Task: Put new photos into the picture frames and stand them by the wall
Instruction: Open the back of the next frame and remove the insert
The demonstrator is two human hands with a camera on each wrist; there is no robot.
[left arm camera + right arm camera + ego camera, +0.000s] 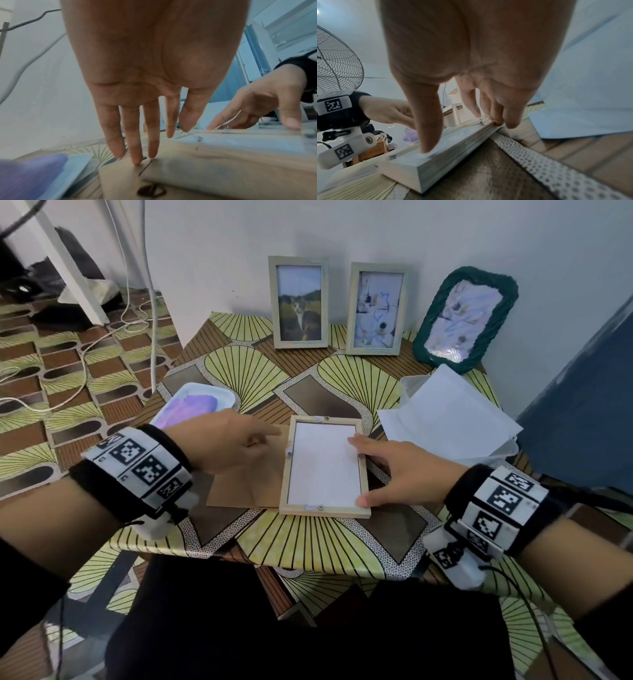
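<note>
A pale wooden picture frame (pixel 363 491) lies face down at the table's middle, with a white photo back (pixel 323 465) showing inside it. A brown backing board (pixel 239 487) lies flat on its left, tucked partly under it. My left hand (pixel 236 440) hovers over the board with straight fingers (pixel 137 159), the tips touching the board (pixel 120 175) beside the frame's left rail (pixel 231 155). My right hand (pixel 387 470) rests spread on the frame's right rail (pixel 453 146), with the thumb near the front corner and the fingers (pixel 498 119) farther along. Neither hand grips anything.
Three filled frames stand by the wall: a cat photo (pixel 298 302), a pale one (pixel 376 309), a green woven one (pixel 466 318). White sheets in a clear tray (pixel 452 412) lie at the right. A white tray with a purple cloth (pixel 195 405) sits at the left.
</note>
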